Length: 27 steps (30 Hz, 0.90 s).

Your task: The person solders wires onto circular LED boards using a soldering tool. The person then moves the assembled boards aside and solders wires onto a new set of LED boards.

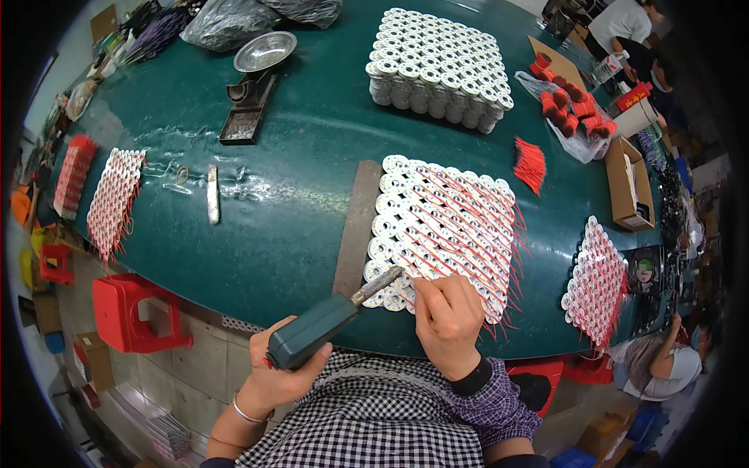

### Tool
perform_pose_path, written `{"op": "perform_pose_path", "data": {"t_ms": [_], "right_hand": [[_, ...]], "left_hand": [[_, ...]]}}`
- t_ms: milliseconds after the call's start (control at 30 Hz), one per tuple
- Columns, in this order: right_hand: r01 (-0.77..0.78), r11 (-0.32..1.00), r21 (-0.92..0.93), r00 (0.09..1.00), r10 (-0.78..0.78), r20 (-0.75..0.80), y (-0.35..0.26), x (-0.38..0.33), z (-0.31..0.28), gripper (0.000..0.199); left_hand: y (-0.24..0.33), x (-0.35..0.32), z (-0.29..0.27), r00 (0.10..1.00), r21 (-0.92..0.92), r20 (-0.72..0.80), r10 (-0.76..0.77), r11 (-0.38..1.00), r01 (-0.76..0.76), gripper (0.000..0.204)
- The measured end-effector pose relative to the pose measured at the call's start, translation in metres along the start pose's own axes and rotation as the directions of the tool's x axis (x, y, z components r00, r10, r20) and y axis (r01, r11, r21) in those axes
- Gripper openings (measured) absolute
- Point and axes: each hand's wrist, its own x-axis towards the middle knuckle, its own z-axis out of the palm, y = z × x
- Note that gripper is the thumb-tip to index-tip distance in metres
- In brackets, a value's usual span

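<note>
1. Your left hand [273,374] is closed around the green handle of the soldering iron [328,318]. Its metal tip rests at the near-left corner of the board array.
2. Your right hand [446,316] rests on the near edge of the same array, fingers curled and pinched together. What they pinch is too small to tell; it looks like a thin lead.
3. The board array [441,226], a flat sheet of round white discs, lies just ahead of both hands on the green table [296,179]. Red and white wires already lie across most of it, from the middle to the right edge. The discs along the left edge and near-left corner appear bare. Judge this sheet mostly wired, with that strip left.
4. To the right lies a smaller wired sheet [597,281]; at the far left edge lie two more wired sheets [113,199]. These look finished.
5. Further out, loose red wires [530,164] lie beside the array.
6. At the far side stands a stack of bare discs [438,66] with no wires; judge it not yet started.
</note>
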Motion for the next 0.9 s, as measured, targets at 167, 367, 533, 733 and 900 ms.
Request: {"op": "perform_pose_path", "data": {"t_ms": [167,367,533,733,900], "right_hand": [[0.001,1.0,-0.002,1.0,-0.001,0.006,0.0,-0.001,-0.002,0.018],[-0.002,1.0,-0.007,1.0,0.002,0.023,-0.001,0.001,-0.002,0.018],[0.002,1.0,-0.008,1.0,-0.002,0.03,-0.003,0.001,-0.003,0.019],[0.004,1.0,-0.008,1.0,-0.004,0.023,-0.001,0.0,-0.001,0.021],[0.034,0.999,-0.018,0.999,-0.034,0.01,0.006,-0.001,-0.003,0.021]], "left_hand": [[0.004,-0.002,0.001,0.999,0.035,0.018,-0.033,0.999,0.033,0.016],[0.003,-0.002,0.0,0.999,0.044,0.029,-0.038,0.998,0.037,0.015],[-0.001,-0.011,0.004,0.996,0.001,-0.084,0.036,0.999,-0.036,0.018],[-0.004,-0.017,0.003,0.993,0.1,-0.115,0.026,0.995,-0.015,0.02],[-0.005,-0.013,0.011,0.986,0.117,-0.139,0.097,0.99,-0.081,0.021]]}}
